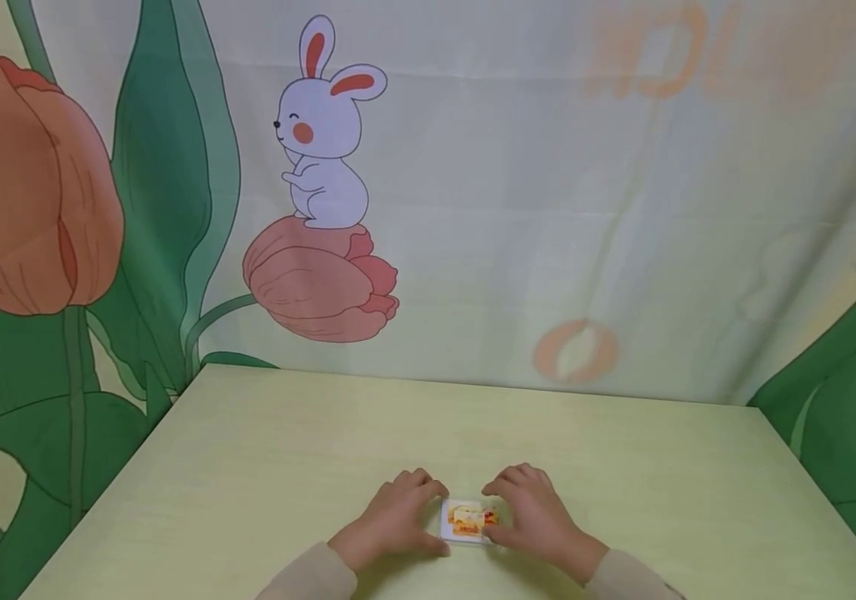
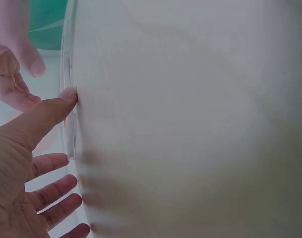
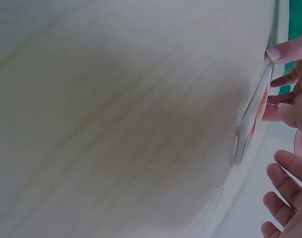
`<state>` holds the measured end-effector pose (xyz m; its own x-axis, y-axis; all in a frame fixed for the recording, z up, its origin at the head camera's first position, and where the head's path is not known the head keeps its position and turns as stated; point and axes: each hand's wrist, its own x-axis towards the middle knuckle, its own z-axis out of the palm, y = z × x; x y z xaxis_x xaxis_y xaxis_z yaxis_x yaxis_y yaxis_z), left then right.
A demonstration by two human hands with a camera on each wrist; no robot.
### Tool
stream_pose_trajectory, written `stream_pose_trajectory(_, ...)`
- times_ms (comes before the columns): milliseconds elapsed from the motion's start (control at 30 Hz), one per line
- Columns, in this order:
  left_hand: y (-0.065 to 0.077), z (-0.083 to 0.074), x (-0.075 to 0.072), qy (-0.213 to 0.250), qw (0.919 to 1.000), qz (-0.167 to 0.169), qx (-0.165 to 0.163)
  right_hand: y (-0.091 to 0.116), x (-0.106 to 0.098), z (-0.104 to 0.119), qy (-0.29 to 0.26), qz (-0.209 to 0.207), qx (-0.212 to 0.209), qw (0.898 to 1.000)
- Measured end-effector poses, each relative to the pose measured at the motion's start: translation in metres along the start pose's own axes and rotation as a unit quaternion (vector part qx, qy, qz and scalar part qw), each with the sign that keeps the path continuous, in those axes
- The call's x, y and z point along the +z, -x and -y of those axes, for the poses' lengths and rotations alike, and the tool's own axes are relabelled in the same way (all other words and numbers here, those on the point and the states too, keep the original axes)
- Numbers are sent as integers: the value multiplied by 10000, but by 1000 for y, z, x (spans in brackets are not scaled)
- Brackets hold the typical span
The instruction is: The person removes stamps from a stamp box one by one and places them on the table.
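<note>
A small flat white piece with a picture in orange, yellow and red (image 1: 465, 518) lies near the front of the table; its exact kind I cannot tell. Clear plastic shows along its edge (image 3: 237, 144) in the right wrist view. My left hand (image 1: 401, 515) stands at its left side, fingers spread, thumb close to the near left corner. On the other side, my right hand (image 1: 540, 517) has its thumb over the picture's right part and its loosely bent fingers (image 3: 279, 208) apart from it. Neither hand visibly grips the piece.
The pale yellow-green table (image 1: 285, 433) spreads out around both hands. Behind it hangs a cloth backdrop (image 1: 488, 208) printed with a white rabbit (image 1: 328, 183), tulips and green leaves. Table edges show at the left, back and right.
</note>
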<state>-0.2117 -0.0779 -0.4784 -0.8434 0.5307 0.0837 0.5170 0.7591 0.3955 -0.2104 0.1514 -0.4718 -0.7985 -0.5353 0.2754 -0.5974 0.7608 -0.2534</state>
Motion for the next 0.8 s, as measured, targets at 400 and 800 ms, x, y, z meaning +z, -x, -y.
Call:
stream_pose_trajectory(400,-3,-1,-1,-92,9999,78,-28,-5,2,8,287,421,-234,9984)
stream_pose_trajectory(800,-2,-2,0,-52,9999,60,-103,-10,1,10,409,625,-351,9966)
